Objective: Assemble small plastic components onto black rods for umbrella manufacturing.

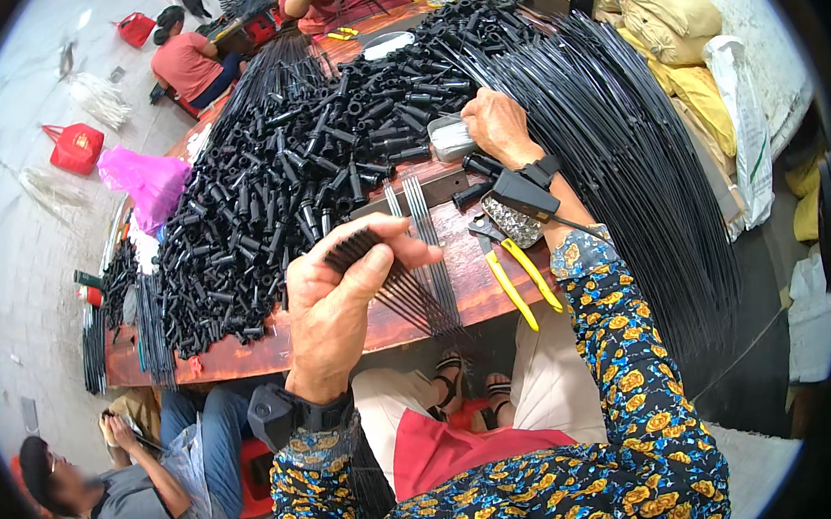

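The left hand (330, 298) is closed around a bundle of thin black rods (410, 294) above the reddish tabletop (382, 330). The right hand (503, 129) is at a clear plastic container (450, 140), and I cannot tell if it grips something; yellow-handled pliers (507, 285) lie near the front edge

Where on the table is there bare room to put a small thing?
The table shows bare wood between the silver rods and the pliers, and in a narrow strip between the black tubes and the front edge. It is crowded under the tubes and, at right, the long black rods.
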`<state>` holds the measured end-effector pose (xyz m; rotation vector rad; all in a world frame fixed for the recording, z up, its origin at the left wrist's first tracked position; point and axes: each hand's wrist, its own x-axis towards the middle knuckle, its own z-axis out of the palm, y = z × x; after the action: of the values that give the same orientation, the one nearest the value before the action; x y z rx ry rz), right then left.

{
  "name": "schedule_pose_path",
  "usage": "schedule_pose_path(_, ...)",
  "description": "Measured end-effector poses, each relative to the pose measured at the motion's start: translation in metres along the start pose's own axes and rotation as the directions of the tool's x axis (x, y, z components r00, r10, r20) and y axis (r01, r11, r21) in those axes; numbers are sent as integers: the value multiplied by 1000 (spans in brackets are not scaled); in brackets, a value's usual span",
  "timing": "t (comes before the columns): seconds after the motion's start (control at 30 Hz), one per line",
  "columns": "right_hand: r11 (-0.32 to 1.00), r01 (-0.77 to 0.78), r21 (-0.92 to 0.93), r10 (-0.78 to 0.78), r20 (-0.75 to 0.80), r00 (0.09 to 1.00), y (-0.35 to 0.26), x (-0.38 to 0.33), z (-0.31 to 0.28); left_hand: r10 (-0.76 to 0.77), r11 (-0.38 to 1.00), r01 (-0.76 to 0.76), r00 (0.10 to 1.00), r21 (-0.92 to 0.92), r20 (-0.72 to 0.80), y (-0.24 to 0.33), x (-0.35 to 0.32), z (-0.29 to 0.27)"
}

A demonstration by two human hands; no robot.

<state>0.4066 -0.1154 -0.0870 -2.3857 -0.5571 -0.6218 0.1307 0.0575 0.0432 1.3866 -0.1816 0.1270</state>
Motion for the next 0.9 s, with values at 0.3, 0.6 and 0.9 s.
schedule_pose_path(0.3, 640, -47, 767, -160, 193, 968, -118, -40, -150, -32, 998, 29, 999, -52, -42, 0, 3, 2)
schedule_pose_path(0.6, 779, 584, 228, -603, 17, 798, -153, -77, -195, 20, 998, -21, 1000, -51, -19, 0, -3, 10)
schedule_pose_path(0.9, 777, 612, 144, -624, 49, 780, -156, -86, -201, 32, 999, -33, 999, -41, -14, 0, -7, 8)
